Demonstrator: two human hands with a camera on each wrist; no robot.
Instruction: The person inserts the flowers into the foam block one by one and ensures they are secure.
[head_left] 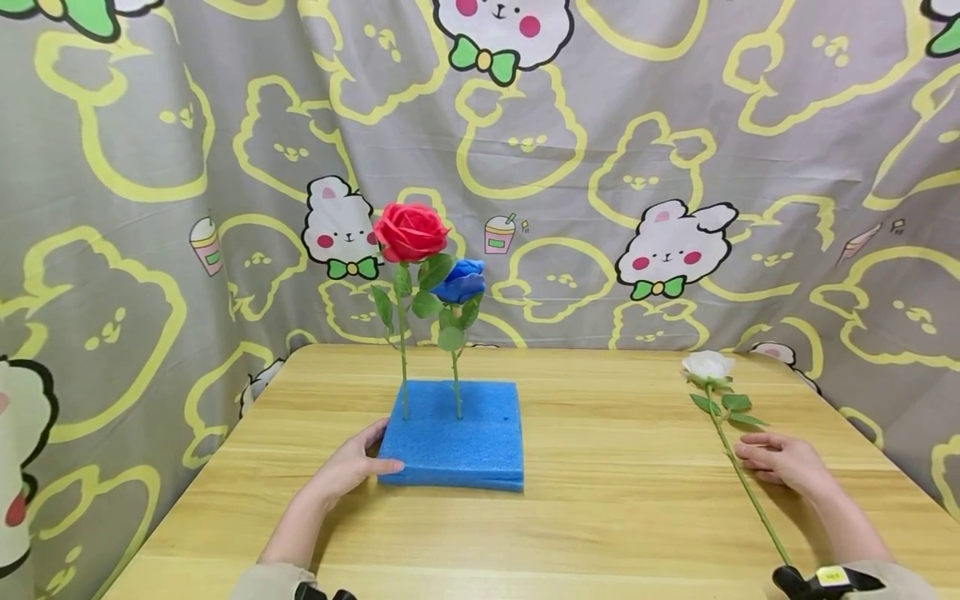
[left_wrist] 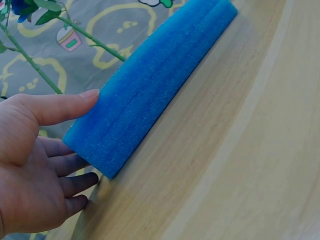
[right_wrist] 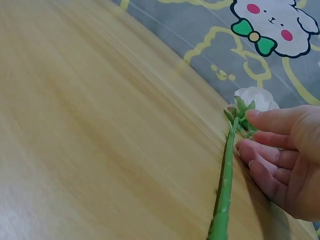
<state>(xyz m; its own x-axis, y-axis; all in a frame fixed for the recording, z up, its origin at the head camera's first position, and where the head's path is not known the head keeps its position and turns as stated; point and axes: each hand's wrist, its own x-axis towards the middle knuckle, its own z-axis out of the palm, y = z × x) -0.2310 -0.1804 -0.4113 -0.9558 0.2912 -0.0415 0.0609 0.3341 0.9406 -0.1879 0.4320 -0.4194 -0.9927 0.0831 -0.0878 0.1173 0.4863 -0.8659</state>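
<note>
A blue foam block [head_left: 457,450] lies on the table, with a red rose [head_left: 412,232] and a blue rose [head_left: 461,282] standing upright in it on green stems. My left hand [head_left: 352,462] holds the block by its left side: the thumb [left_wrist: 82,104] presses near the front corner and the other fingers lie along the side, partly hidden. To the right, a white rose [head_left: 708,367] lies flat, its long stem [right_wrist: 226,180] running toward me. Beside that stem is my right hand [head_left: 783,462], fingers loosely bent and nothing gripped, the fingertips close to the stem.
The wooden table [head_left: 600,500] ends at the back and sides against a grey curtain [head_left: 555,167] printed with cartoon animals. A small dark hole [head_left: 506,418] shows in the foam's right part. Both upright roses rise well above the block.
</note>
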